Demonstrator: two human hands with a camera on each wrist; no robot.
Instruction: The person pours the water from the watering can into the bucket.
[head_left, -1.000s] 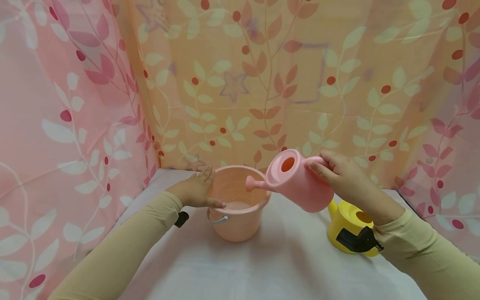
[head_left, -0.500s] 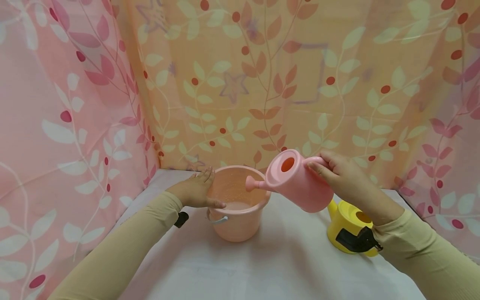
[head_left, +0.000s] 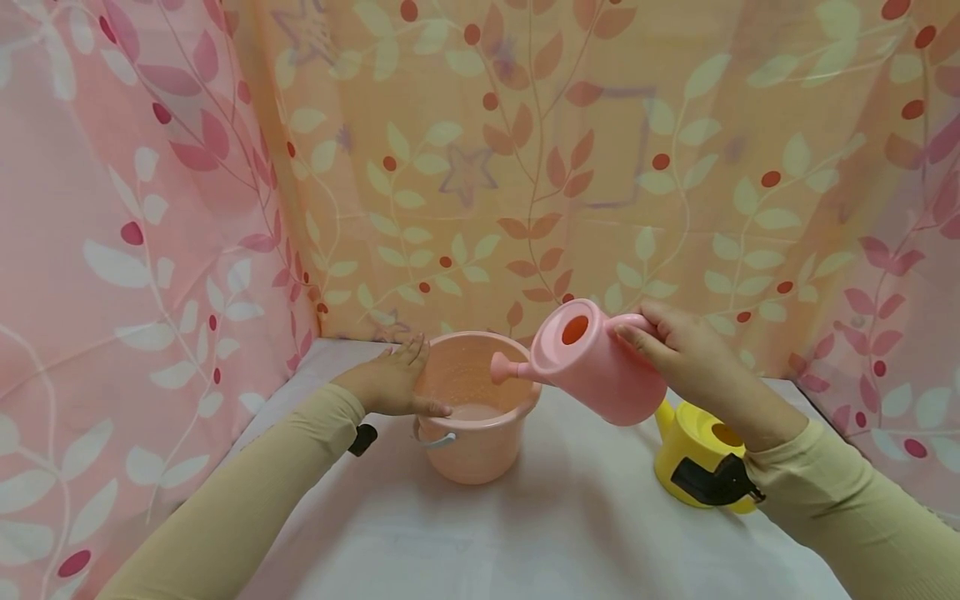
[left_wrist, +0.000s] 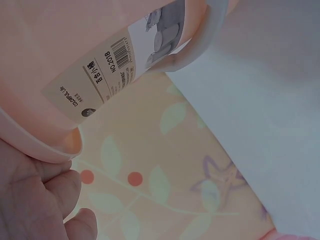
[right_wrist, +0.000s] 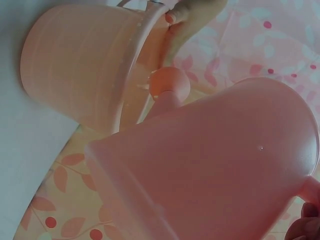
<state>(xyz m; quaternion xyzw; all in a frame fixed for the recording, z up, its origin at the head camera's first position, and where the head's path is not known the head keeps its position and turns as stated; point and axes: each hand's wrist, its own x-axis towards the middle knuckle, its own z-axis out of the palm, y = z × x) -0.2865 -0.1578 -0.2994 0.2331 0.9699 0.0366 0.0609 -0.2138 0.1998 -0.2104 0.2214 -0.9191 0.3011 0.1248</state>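
A peach bucket (head_left: pixel 480 454) stands upright on the table, with a pale handle (head_left: pixel 440 440) hanging at its left side. My left hand (head_left: pixel 390 385) rests on the bucket's left rim, fingers extended and thumb over the edge. In the left wrist view its fingertips lie right at the rim, near a printed label (left_wrist: pixel 95 80). My right hand (head_left: pixel 682 354) grips the handle of a pink watering can (head_left: pixel 611 375), which is tilted toward the bucket. The can's spout head (right_wrist: pixel 170 84) sits over the bucket's opening. Small drops speckle the bucket's inner wall.
A yellow watering can (head_left: pixel 693 442) stands on the table at the right, below my right wrist and partly covered by a black wrist strap (head_left: pixel 712 479). Floral cloth walls (head_left: pixel 525 167) enclose the pale tabletop (head_left: pixel 450 542) at the back and sides.
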